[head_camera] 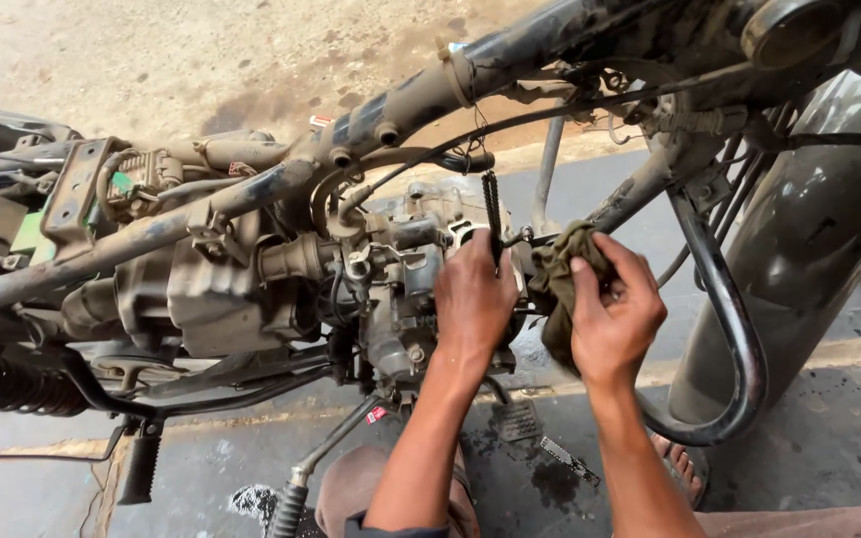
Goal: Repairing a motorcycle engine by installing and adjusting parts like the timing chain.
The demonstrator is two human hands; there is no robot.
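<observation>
The rag [562, 274] sits bunched against the engine [401, 289], beside the chain [492, 214]. My right hand [615, 314] fingers [640, 264] pinch the rag; my left hand [472, 299] fingers grip the chain's lower end. The frame [251, 189] runs above, the tyre [809, 229] stands right.

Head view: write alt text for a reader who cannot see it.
Two bare hands work at a stripped motorcycle's dusty engine: the left hand pinches a thin dark ridged strip, the right hand presses an olive rag beside it. The bare frame tube crosses above; the front tyre stands right.
</observation>
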